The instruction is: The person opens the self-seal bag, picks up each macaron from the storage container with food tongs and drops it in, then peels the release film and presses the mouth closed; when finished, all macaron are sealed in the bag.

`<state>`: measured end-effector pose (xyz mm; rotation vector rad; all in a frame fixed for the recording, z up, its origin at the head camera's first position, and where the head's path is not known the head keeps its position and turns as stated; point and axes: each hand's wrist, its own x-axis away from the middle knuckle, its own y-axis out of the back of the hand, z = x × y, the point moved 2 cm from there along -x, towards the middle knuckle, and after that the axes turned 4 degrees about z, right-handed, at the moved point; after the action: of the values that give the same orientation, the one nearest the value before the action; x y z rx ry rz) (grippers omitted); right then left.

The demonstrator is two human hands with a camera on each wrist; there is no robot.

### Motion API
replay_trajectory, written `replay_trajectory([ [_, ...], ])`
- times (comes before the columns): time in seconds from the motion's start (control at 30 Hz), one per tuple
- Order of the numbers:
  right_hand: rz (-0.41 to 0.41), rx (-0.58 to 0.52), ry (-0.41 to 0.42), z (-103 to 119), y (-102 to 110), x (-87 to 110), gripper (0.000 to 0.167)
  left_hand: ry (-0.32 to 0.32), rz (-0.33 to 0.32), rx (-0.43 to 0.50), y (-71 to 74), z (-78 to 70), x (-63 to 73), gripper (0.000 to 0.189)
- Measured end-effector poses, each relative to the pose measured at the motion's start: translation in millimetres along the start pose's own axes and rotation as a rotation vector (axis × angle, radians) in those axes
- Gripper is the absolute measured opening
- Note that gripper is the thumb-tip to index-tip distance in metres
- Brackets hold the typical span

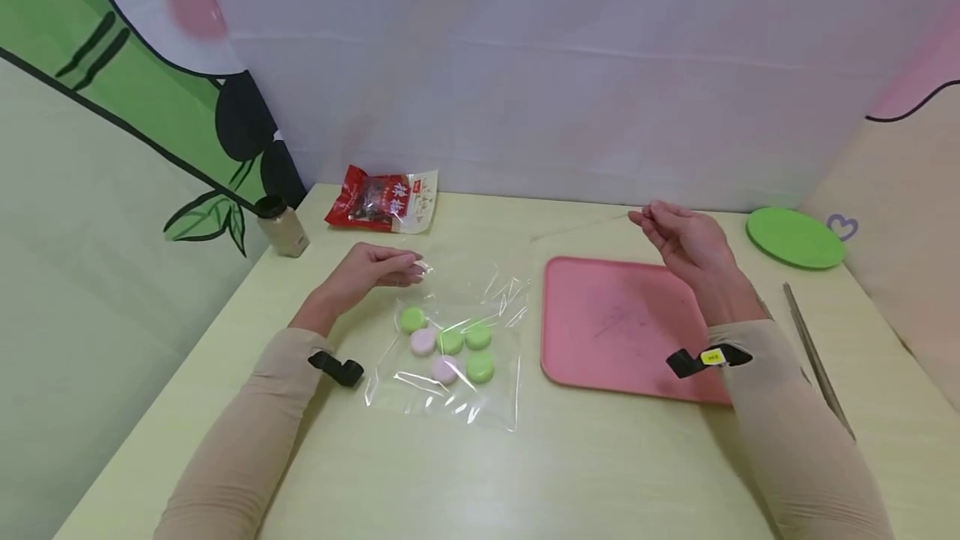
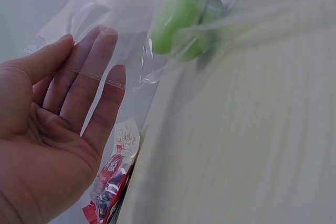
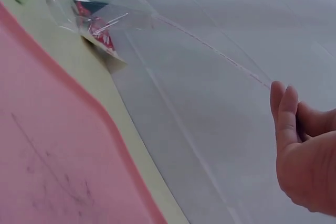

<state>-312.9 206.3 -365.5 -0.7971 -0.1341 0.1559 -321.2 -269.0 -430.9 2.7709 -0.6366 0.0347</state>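
Observation:
A clear plastic bag (image 1: 457, 398) with several light green and pale pink round pieces (image 1: 450, 342) inside lies in front of me. At its upper left corner, my left hand (image 1: 378, 267) pinches the film between thumb and fingers; the film overlaps the fingers (image 2: 100, 51) in the left wrist view. My right hand (image 1: 686, 244) is raised above the far side of the pink tray. Its thumb and fingertips pinch the end of a thin clear strip (image 3: 220, 53), which stretches leftward to the bag's upper right corner. Whether the strip is still joined there cannot be told.
A pink tray (image 1: 607, 332) lies right of the bag. Behind stands a red-and-white snack packet (image 1: 382, 200), with a dark-lidded jar (image 1: 282, 227) at left. A green plate (image 1: 795, 237) is far right, near long thin metal sticks (image 1: 813, 357). Fabric walls border the table.

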Motion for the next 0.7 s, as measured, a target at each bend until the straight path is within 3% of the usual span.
replay_trajectory([
  [0.27, -0.016, 0.036, -0.059, 14, 35, 18.4, 0.012, -0.013, 0.018, 0.014, -1.4, 4.0, 0.2, 0.048],
  [0.4, -0.013, 0.023, -0.128, 19, 49, 23.1, 0.015, -0.026, 0.017, 0.018, -0.7, 6.3, 0.0, 0.047],
  [0.57, -0.113, 0.059, -0.258, 22, 66, 26.4, 0.019, -0.035, 0.011, 0.021, 1.5, 7.9, 0.2, 0.048],
  [0.63, -0.133, 0.164, -0.282, 23, 74, 27.2, 0.016, -0.034, 0.016, 0.022, 1.8, 8.0, 0.2, 0.048],
  [0.7, -0.121, 0.408, -0.285, 25, 81, 28.0, 0.023, -0.031, 0.020, 0.022, 1.5, 7.6, 0.2, 0.048],
])
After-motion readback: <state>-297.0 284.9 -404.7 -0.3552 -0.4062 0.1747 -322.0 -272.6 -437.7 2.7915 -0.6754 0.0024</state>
